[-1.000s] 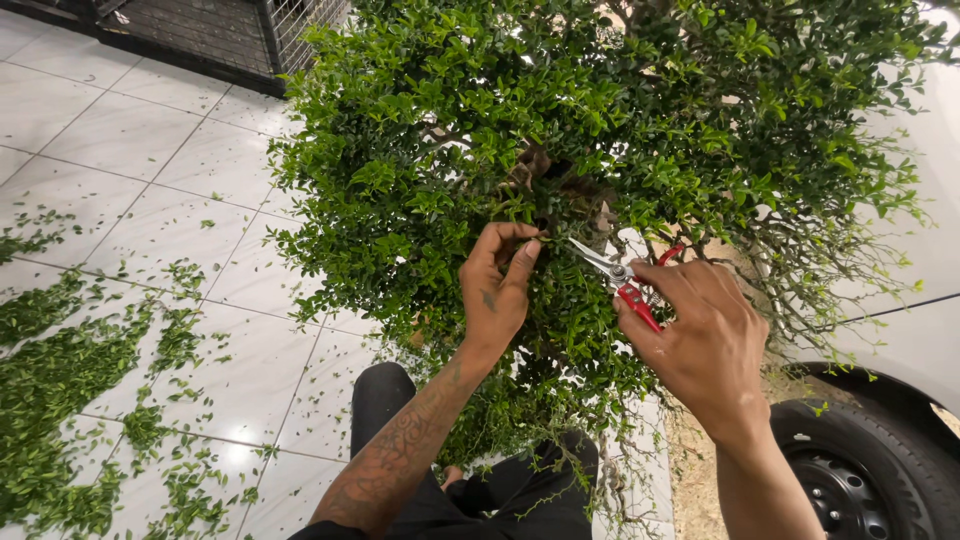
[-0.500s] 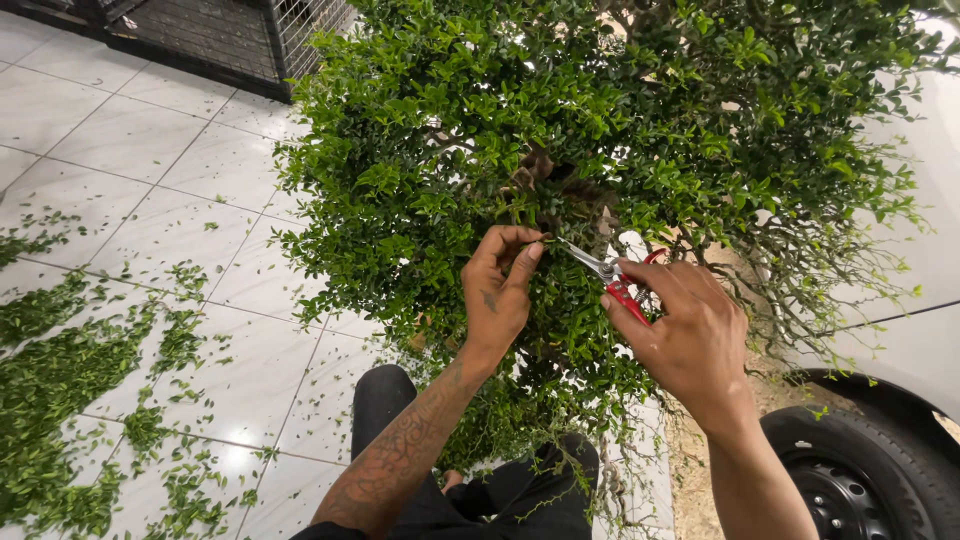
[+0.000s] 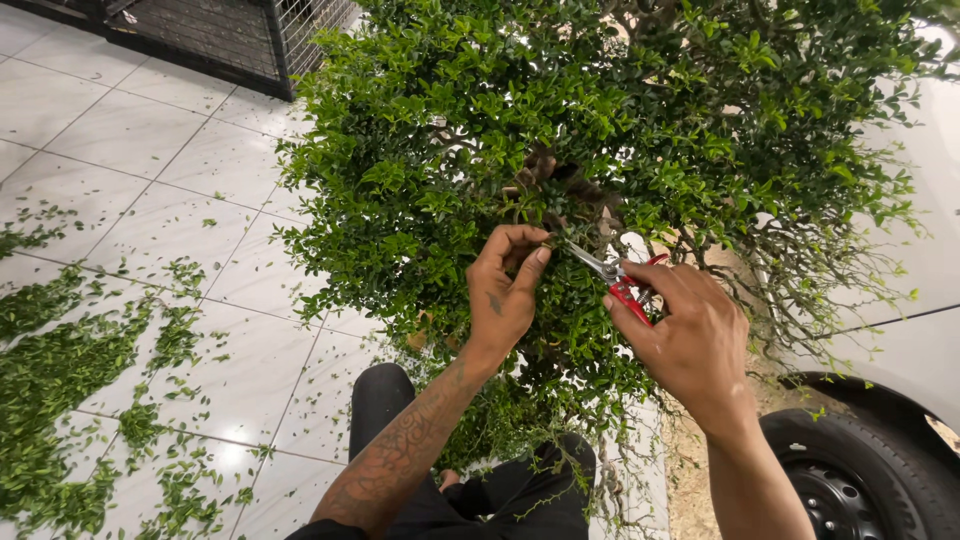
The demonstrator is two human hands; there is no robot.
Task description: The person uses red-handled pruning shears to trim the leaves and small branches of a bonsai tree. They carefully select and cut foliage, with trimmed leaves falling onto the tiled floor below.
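head view: the left hand (image 3: 505, 295) pinches a twig at the heart of the bush (image 3: 600, 170), its grip clamped on that twig. the right hand (image 3: 690, 340) has its grip closed around red-handled snips (image 3: 615, 275), blades slightly apart and pointing at the pinched spot. cuttings (image 3: 60, 370) lie thick on the tiled floor (image 3: 130, 170) to the left, so i judge much trimming is done; thin stray shoots at the bush's right edge and underside look untrimmed. a car tyre (image 3: 860, 470) shows at lower right.
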